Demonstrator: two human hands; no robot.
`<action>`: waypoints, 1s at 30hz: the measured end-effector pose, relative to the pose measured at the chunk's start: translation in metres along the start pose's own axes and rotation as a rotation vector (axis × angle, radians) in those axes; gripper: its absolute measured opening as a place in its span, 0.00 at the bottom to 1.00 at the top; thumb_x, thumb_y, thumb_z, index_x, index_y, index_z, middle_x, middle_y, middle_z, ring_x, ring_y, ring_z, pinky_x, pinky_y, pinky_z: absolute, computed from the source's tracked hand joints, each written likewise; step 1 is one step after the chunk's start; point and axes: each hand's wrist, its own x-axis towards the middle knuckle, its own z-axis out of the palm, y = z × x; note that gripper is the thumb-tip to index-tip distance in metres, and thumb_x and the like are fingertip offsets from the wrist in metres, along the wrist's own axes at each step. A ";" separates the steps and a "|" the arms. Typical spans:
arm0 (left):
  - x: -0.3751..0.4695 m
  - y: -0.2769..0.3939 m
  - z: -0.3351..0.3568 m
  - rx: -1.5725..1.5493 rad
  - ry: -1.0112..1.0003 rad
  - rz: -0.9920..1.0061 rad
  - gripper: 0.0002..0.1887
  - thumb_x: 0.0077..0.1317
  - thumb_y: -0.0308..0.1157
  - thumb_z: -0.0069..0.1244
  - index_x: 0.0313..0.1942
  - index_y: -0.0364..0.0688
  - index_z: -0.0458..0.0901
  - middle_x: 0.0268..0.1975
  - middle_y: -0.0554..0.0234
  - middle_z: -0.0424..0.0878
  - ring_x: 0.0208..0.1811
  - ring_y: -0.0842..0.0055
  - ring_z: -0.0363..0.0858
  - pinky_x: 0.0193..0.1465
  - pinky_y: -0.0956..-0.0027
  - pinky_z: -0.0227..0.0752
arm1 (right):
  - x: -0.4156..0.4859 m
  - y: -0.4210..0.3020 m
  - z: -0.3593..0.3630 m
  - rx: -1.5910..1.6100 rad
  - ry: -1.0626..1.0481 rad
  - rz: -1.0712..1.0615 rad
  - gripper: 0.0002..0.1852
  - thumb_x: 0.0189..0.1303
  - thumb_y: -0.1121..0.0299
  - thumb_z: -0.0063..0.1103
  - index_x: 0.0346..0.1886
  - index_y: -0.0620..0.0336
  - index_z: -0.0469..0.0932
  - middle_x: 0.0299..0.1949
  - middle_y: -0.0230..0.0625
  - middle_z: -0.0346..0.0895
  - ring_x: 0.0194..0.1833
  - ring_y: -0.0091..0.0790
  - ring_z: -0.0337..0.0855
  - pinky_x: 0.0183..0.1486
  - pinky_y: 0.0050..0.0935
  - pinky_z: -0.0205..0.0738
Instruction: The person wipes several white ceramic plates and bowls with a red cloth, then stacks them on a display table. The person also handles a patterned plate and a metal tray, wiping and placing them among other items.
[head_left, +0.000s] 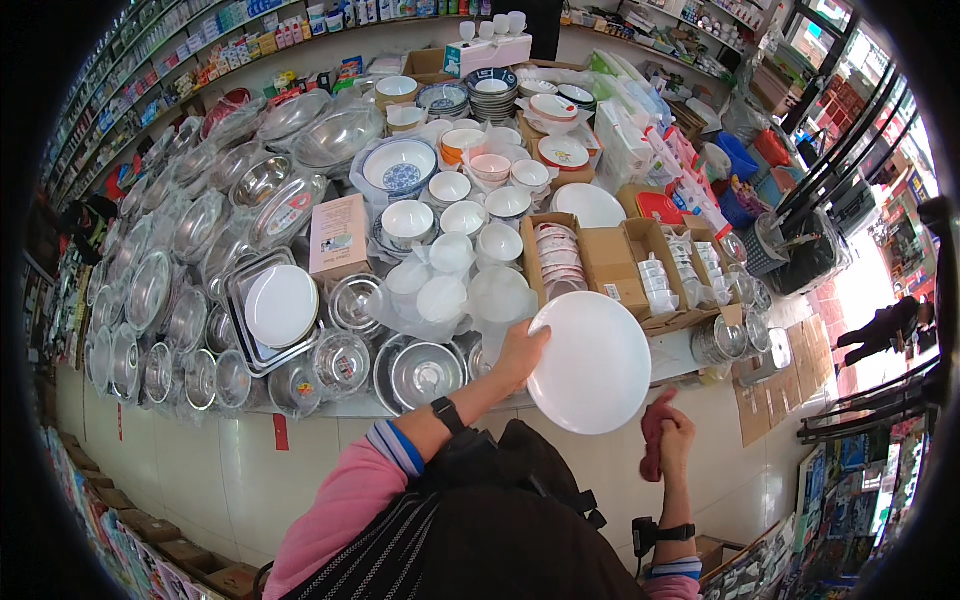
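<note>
My left hand (523, 355) grips the left rim of a large round white plate (590, 363), which it holds up over the table's front edge. To the right of the plate, my right hand (676, 433) is closed on a dark red cloth (655, 439) that hangs from its fingers, apart from the plate. Beyond the held plate stand paper-wrapped bowls (501, 295) and a cardboard box of patterned bowls (559, 255). Another large white plate (589, 205) lies farther back. Two white plates (281, 306) rest on a rectangular metal tray (259, 364) at the left.
Plastic-wrapped metal basins (150, 289) crowd the table's left side. Steel bowls (427, 375) line its front edge, and glassware (729, 336) stands at its right end. Flattened cardboard (787, 382) lies on the floor at the right. Goods fill the wall shelves. A person (885, 330) is far right.
</note>
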 end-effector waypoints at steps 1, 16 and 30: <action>0.000 -0.004 0.004 -0.018 0.009 -0.049 0.15 0.63 0.32 0.47 0.43 0.29 0.79 0.32 0.62 0.81 0.30 0.80 0.77 0.33 0.71 0.73 | 0.002 -0.001 -0.009 0.243 0.065 0.154 0.12 0.61 0.78 0.46 0.43 0.69 0.79 0.40 0.40 0.81 0.34 0.31 0.82 0.39 0.29 0.79; -0.003 -0.040 0.057 0.109 -0.256 -0.120 0.16 0.62 0.28 0.49 0.48 0.30 0.78 0.37 0.63 0.82 0.35 0.79 0.80 0.37 0.72 0.74 | 0.010 -0.001 -0.050 0.508 -0.229 0.172 0.14 0.59 0.76 0.52 0.47 0.73 0.75 0.39 0.46 0.81 0.38 0.37 0.84 0.43 0.34 0.80; 0.072 -0.028 0.133 -0.218 -0.469 -0.177 0.22 0.62 0.28 0.42 0.56 0.32 0.66 0.36 0.52 0.80 0.26 0.71 0.82 0.12 0.72 0.74 | 0.081 -0.050 -0.032 0.450 -0.059 0.333 0.23 0.62 0.68 0.52 0.57 0.74 0.65 0.46 0.50 0.76 0.41 0.43 0.82 0.44 0.39 0.79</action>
